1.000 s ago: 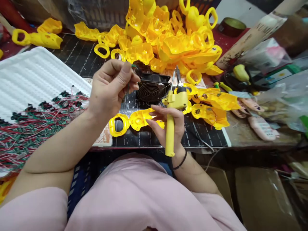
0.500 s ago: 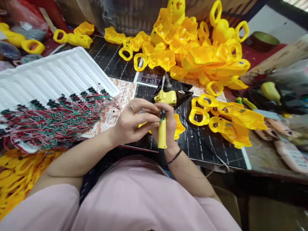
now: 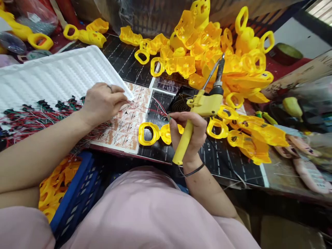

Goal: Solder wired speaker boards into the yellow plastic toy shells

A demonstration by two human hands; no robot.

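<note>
My right hand (image 3: 190, 133) is closed round the yellow soldering gun (image 3: 204, 105), its metal tip pointing up and away. Thin red and white wires (image 3: 162, 110) stick out leftward from the pinched fingertips of that same hand. My left hand (image 3: 103, 103) is over the right end of the wired circuit boards (image 3: 59, 112), near the corner of the white foam tray (image 3: 77, 65). Its fingers are pressed together; what they pinch, if anything, is too small to name. A yellow plastic shell piece (image 3: 149, 134) lies on the table just left of my right hand.
A large heap of yellow shell pieces (image 3: 181, 65) covers the back of the table. More yellow shells (image 3: 249, 135) lie at the right. A black stand (image 3: 183, 98) is behind the soldering gun. Below the table edge at left is a blue crate (image 3: 75, 193) of yellow parts.
My left hand has moved left, away from my right hand, to the wired boards. The soldering gun has swung up and right in my right hand, and the yellow shell piece is more exposed.
</note>
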